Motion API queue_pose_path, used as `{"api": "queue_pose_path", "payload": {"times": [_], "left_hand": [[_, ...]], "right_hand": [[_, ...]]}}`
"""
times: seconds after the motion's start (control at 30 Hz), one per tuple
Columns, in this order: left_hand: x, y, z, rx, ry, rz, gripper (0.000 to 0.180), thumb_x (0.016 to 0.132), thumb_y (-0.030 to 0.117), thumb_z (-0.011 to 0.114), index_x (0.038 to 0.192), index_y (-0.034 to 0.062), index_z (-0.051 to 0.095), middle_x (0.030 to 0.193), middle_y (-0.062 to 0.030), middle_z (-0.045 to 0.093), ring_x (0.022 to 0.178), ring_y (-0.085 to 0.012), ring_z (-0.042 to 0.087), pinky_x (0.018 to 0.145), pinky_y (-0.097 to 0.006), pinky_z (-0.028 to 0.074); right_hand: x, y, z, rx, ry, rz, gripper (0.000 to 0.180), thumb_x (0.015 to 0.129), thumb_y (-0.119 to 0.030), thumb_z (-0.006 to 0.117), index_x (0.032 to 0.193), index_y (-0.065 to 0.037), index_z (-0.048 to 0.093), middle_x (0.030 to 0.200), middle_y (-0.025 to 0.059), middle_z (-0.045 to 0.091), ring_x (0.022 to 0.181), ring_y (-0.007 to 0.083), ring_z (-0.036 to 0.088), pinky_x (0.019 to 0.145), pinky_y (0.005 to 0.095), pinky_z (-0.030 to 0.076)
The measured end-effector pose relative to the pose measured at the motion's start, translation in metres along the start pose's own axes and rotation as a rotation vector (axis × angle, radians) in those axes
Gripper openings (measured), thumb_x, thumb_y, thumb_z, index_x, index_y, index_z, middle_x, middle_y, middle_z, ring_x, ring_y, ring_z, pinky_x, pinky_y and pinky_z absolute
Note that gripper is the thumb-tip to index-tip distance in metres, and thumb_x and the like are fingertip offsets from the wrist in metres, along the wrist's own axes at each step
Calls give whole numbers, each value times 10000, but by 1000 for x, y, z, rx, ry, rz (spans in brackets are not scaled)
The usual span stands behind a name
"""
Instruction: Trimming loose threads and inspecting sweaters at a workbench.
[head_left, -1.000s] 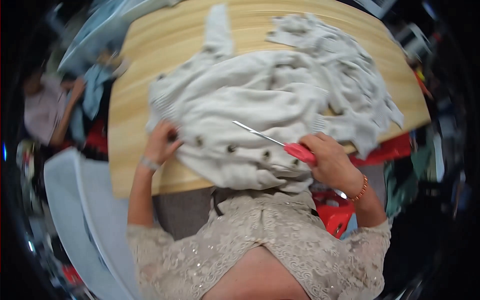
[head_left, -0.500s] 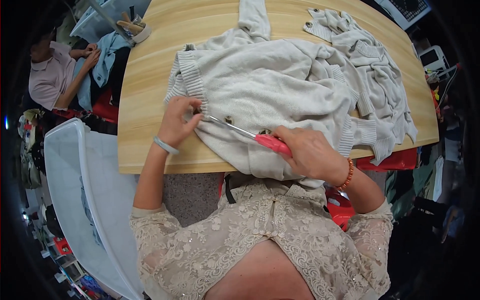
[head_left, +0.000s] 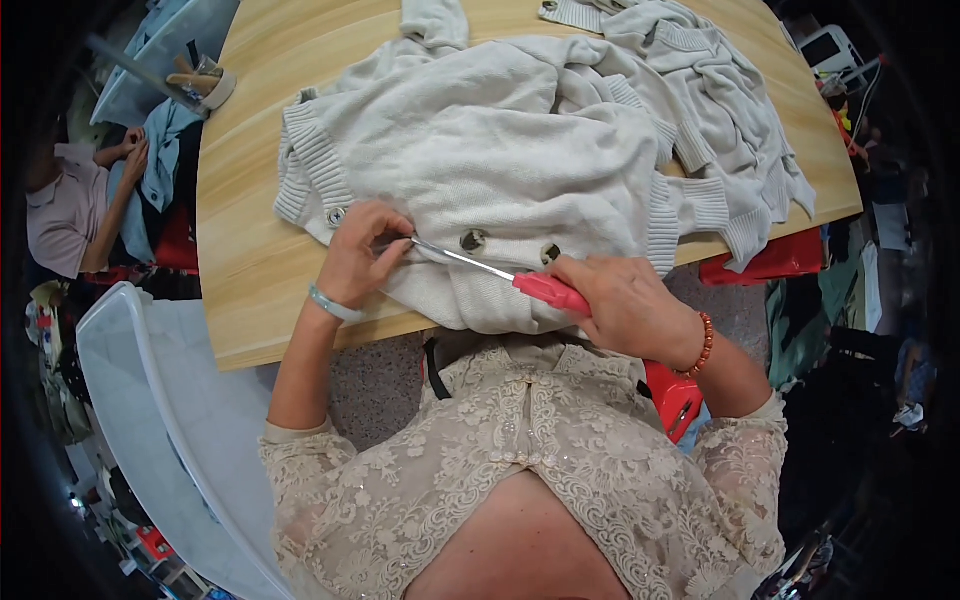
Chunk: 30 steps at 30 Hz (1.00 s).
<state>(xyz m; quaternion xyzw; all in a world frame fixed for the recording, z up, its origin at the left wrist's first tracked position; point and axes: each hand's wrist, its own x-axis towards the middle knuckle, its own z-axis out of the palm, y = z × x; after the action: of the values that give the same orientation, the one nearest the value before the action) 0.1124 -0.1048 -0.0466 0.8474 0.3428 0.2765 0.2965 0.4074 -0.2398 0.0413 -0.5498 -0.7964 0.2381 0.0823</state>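
Observation:
A cream knitted cardigan (head_left: 450, 130) lies on the wooden table, its front edge hanging over the near side. My left hand (head_left: 366, 250) is closed, thumb and fingers pinching the front edge between the button near the ribbed hem (head_left: 337, 216) and another dark button (head_left: 472, 240). My right hand (head_left: 632, 312) is wrapped around the pinkish-red handle of a tool with a slim metal shaft (head_left: 550, 291). Its tip reaches my left fingertips, which hide its exact shape. One more button (head_left: 549, 254) shows beside my right hand.
A second cream knit garment (head_left: 700, 85) lies bunched at the table's right side. At the table's far left edge stands a cup of tools (head_left: 215, 88). A large white bin (head_left: 150, 400) is to my left. Another person (head_left: 75, 205) sits beyond it, handling blue cloth.
My left hand has moved along the cardigan's front edge away from the hem, uncovering the hem button. The tool's tip has followed. The whole view has shifted too.

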Motion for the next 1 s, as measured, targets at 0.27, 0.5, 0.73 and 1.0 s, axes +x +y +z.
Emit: {"api": "queue_pose_path", "payload": {"times": [0.27, 0.5, 0.73, 1.0], "left_hand": [[10, 61, 46, -38, 10, 36, 356, 772, 56, 778, 1089, 35, 620, 994, -74, 605, 736, -164, 572, 653, -272, 484], [13, 56, 48, -105, -158, -166, 209, 767, -12, 738, 933, 15, 614, 884, -54, 591, 757, -154, 559, 682, -277, 467], [17, 96, 76, 75, 24, 200, 356, 726, 81, 774, 1053, 42, 640, 1014, -131, 612, 927, -329, 582, 810, -397, 481], [41, 97, 111, 176, -193, 92, 384, 680, -17, 737, 1022, 50, 578, 906, -121, 580, 826, -316, 584, 726, -398, 476]], "right_hand": [[-55, 23, -6, -31, 87, 106, 293, 805, -111, 666, 1077, -82, 562, 891, 143, 653, 898, 330, 642, 735, 435, 500], [-73, 32, 10, 47, -78, 201, 282, 818, -132, 662, 1084, -83, 580, 772, 149, 633, 752, 356, 637, 669, 455, 485], [-103, 58, 18, 98, 143, 162, 299, 783, -110, 669, 1070, -77, 591, 890, 104, 643, 887, 304, 628, 751, 427, 505], [-132, 61, 11, 64, 7, 278, 264, 783, -143, 683, 1014, -71, 577, 789, 119, 652, 795, 328, 650, 690, 463, 491]]}}
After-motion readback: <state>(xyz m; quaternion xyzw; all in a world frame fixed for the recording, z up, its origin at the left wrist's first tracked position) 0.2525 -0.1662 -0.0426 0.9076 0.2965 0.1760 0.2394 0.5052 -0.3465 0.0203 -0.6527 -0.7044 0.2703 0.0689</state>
